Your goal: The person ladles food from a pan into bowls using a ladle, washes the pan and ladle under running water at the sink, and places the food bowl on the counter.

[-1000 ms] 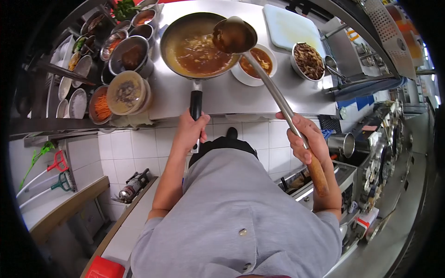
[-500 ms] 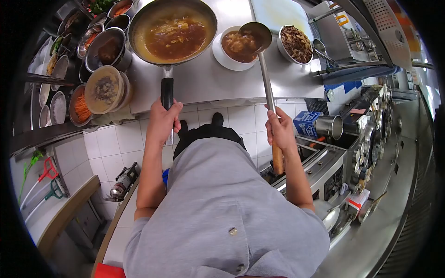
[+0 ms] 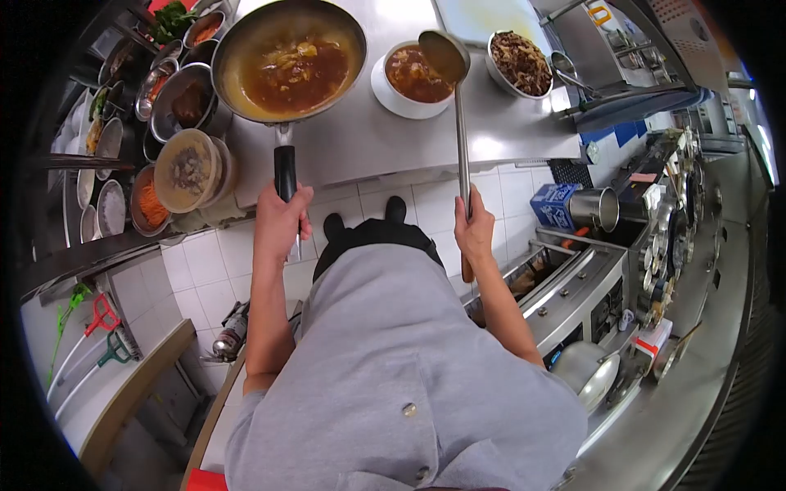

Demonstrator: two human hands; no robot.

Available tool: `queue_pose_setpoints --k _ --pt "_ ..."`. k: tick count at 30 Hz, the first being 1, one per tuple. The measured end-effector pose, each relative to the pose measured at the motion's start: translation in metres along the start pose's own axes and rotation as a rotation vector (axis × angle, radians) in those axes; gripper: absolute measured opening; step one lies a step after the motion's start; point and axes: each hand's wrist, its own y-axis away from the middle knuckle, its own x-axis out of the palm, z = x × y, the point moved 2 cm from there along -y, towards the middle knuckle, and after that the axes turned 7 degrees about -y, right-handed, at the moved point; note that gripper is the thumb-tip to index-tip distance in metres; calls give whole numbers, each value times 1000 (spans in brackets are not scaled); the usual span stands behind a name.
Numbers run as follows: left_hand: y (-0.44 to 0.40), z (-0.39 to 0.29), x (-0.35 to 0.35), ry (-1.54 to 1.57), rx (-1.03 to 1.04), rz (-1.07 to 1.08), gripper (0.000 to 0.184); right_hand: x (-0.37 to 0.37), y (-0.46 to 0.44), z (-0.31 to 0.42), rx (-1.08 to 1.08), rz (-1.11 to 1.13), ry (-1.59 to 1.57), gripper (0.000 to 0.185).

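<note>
My left hand is closed round the black handle of a frying pan. Reddish-brown soup with yellowish pieces lies in the pan, which is over the steel table. My right hand grips a long-handled metal ladle near its wooden end. The ladle's round head is over the right side of a white bowl, partly hiding the brown, chunky soup inside. A white saucer sits under the bowl. Right of the ladle stands a bowl of dark brown shreds.
Metal bowls and tubs of ingredients crowd the left, including shredded carrot and a lidded plastic tub. A white cutting board lies at the back. A stove, blue box and metal pot are to the right.
My right hand and the ladle have shifted slightly left, and the ladle handle stands straighter. The pan appears a little further left. Both hands keep their grips. The whole view has shifted slightly.
</note>
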Motion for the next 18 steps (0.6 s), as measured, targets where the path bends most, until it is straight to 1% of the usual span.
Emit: queue_pose_setpoints --k 2,3,6,7,8,10,11,12,15,16,18 --pt "3 -2 0 -16 -17 -11 21 -2 7 0 100 75 27 40" --pt "4 -3 2 -23 -28 -19 20 -4 4 1 93 71 18 40" --pt "5 -2 7 -32 -19 -45 17 -9 -6 3 445 176 -478 37" --pt "5 -1 7 -46 -21 -31 16 -13 -9 18 616 197 -653 36" --pt "4 -2 8 -59 -20 -18 16 -23 -13 35 650 247 -812 38" --pt "4 0 10 -56 -25 -34 16 -42 -20 44 702 327 -1122 38" --pt "5 0 12 -43 -24 -26 16 -49 -23 52 680 351 -1165 37" --pt "5 -1 13 -32 -23 -15 17 -52 -29 62 673 361 -1166 37" --pt "5 -5 14 -73 -21 14 17 -59 -47 100 573 458 -821 37" --pt "6 -6 16 -74 -21 18 18 -50 -54 102 570 452 -825 37" --pt "8 -9 20 -75 -12 21 18 -34 -72 106 245 441 -290 38"
